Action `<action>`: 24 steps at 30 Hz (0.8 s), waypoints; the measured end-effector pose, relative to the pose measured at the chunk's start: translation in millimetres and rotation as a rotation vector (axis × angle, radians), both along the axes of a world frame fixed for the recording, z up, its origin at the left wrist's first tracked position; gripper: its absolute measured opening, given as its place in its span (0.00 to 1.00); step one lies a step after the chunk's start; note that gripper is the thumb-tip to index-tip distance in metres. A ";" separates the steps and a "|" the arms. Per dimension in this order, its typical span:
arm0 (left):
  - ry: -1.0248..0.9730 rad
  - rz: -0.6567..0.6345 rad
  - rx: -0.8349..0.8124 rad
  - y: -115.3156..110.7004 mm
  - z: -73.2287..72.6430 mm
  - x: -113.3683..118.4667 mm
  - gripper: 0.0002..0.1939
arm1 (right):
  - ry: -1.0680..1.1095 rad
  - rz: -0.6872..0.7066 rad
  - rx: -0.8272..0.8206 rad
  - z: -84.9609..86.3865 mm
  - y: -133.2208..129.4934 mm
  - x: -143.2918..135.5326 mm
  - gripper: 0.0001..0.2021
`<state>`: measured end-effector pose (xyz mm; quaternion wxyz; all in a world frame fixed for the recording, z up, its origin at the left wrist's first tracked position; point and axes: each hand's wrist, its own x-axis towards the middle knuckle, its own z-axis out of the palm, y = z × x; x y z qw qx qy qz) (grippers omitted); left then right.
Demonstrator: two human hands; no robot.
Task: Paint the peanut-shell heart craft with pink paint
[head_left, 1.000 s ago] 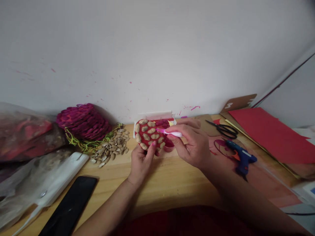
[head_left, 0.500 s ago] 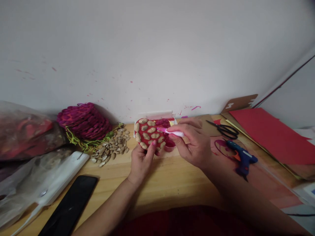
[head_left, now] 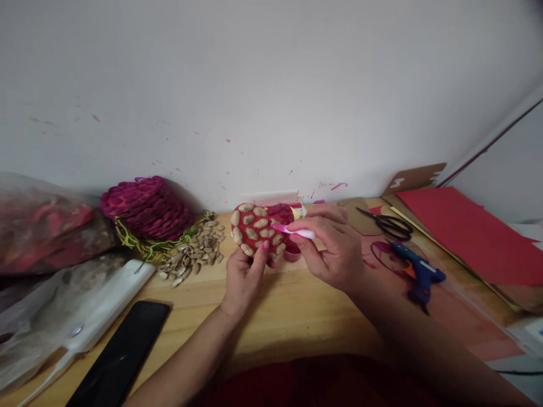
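Observation:
My left hand (head_left: 245,278) is closed on the lower edge of a red piece (head_left: 242,230) covered with peanut shells, its thumb on the front. Some shells at the piece's upper right are painted magenta; the others are bare tan. Between the thumb and fingers of my right hand (head_left: 333,246) is a white-handled paintbrush (head_left: 303,232). Its pink-stained tip touches, or lies very close to, the shells near the piece's right side. Behind the brush and partly hidden stands a small cup of magenta paint (head_left: 292,252).
To the left lie loose peanut shells (head_left: 197,254), a magenta shell-covered object (head_left: 146,209), plastic bags (head_left: 46,220), a white power strip (head_left: 112,299) and a black phone (head_left: 123,353). Rightward are black scissors (head_left: 392,225), a blue glue gun (head_left: 422,277) and red sheets (head_left: 470,237). A paint-spattered wall (head_left: 271,102) rises behind.
The brush tip has shifted very slightly left and down over the shells, with my right hand following. My left hand keeps its hold, and the view has moved a little.

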<state>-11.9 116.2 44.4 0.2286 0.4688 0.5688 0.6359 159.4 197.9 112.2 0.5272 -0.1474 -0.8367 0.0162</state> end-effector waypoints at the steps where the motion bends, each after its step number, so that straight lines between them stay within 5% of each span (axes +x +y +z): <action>1: 0.003 -0.002 0.001 0.0 0.0 -0.1 0.20 | 0.003 0.003 0.000 0.0 0.2 -0.1 0.09; 24: -0.020 0.000 0.010 0.4 0.8 -0.7 0.21 | -0.027 0.006 0.030 -3.4 0.3 -0.7 0.09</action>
